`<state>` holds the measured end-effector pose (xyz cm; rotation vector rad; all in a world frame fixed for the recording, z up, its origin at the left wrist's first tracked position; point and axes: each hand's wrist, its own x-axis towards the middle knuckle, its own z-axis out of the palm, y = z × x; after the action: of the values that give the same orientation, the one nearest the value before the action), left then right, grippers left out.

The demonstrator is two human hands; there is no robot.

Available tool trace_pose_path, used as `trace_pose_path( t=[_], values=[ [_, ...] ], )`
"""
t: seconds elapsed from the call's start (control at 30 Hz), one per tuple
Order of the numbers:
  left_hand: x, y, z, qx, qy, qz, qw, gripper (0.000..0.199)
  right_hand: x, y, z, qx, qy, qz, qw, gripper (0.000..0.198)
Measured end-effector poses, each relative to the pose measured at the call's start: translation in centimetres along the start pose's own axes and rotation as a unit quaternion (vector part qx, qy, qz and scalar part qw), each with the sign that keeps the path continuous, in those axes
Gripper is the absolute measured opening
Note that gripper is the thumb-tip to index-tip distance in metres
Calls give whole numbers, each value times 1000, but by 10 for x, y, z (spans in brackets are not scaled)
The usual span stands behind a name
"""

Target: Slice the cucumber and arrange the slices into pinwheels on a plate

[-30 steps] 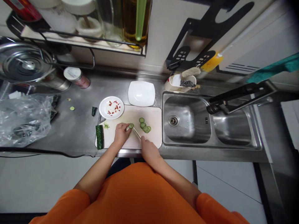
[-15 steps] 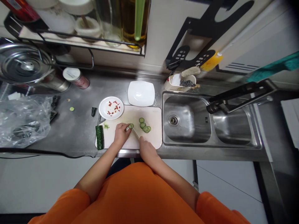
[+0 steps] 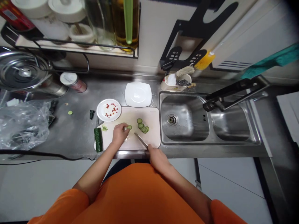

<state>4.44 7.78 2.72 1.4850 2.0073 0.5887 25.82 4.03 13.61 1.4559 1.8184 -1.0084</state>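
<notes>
Over the white cutting board, my left hand pinches a cucumber slice between thumb and fingertips. My right hand is closed round the handle of a knife, whose blade points up and left across the board, apart from the slice. Several cut cucumber slices lie in an overlapping row on the right of the board. A length of dark green cucumber rests at the board's left edge. Some pale green scraps are near it.
Behind the board stand a white plate and a small plate with red chopped bits. The double sink is on the right. A plastic bag, a jar and a steel pot occupy the left.
My right hand has drawn the knife right and toward me, away from the cucumber slice. My left hand has barely moved and keeps its pinch. The whole view has shifted slightly.
</notes>
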Motion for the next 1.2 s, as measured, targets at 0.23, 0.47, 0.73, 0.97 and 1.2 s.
trace_pose_path(
  t=[0.23,0.47,0.73,0.97,1.2],
  values=[
    [1,-9,-24,-27,30,-93,995,19,4,9,2,-9,31,3,999,38],
    [6,-37,-45,133,83,-22,987,21,10,16,5,-10,36,-12,999,30],
    [24,18,-4,40,-16,122,992,29,12,17,4,-6,26,-9,1000,35],
    [44,43,35,45,-84,127,987,25,11,16,3,-16,40,-8,999,37],
    [43,44,20,-1,-58,15,998,11,10,17,1,-8,37,-13,999,37]
  ],
)
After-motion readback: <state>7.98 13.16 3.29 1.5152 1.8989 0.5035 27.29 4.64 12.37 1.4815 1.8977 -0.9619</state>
